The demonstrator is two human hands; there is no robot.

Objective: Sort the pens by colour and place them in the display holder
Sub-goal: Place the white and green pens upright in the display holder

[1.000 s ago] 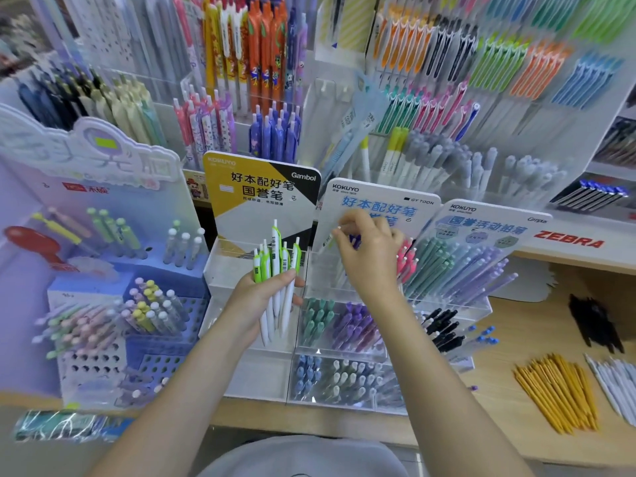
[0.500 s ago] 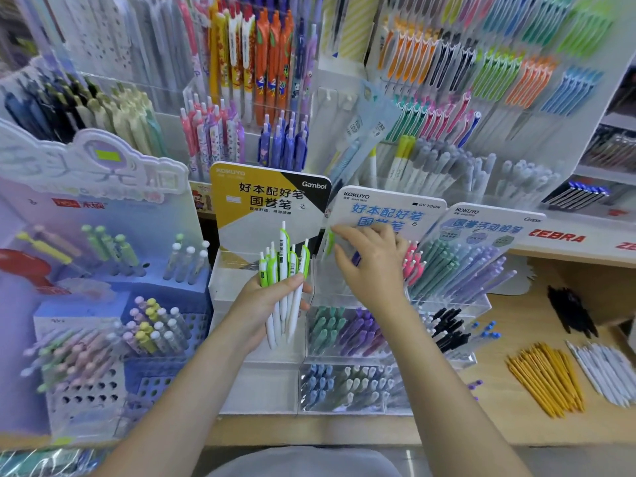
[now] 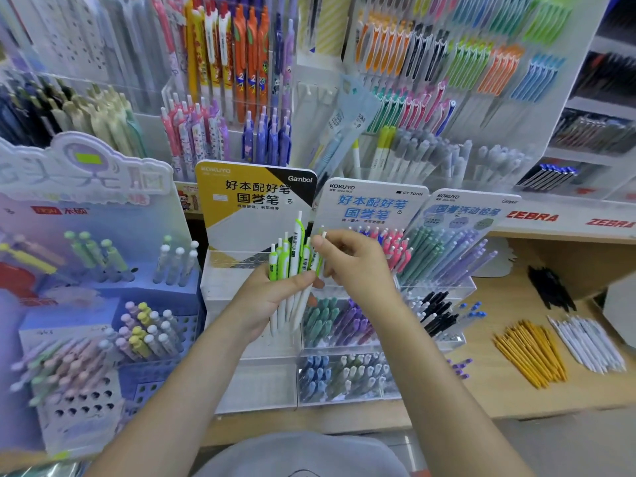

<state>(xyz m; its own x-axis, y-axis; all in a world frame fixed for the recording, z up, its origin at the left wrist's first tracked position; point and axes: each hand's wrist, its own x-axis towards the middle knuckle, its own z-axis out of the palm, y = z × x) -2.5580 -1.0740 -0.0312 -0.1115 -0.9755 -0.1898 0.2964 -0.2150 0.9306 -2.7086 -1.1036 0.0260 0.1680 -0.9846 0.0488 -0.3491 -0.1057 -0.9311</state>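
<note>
My left hand (image 3: 272,294) grips a bunch of white pens with lime-green clips (image 3: 292,263), tips down, in front of the clear display holder (image 3: 251,294) under the yellow Kokuyo card. My right hand (image 3: 358,266) has come beside the bunch and pinches the top of one green-clipped pen (image 3: 318,251) at its right edge. Behind my right hand, the neighbouring holder's top row carries pink and blue pens (image 3: 395,246). Lower rows hold green and purple pens (image 3: 337,320).
A blue perforated stand (image 3: 103,339) with pastel pens is at the left. Racks of hanging pens fill the back wall. On the wooden shelf at the right lie yellow pens (image 3: 530,352), white pens (image 3: 588,342) and black pens (image 3: 550,287).
My right hand has drawn back from the pink and blue pens in the top row and moved left to the bunch in my left hand. The view has shifted closer.
</note>
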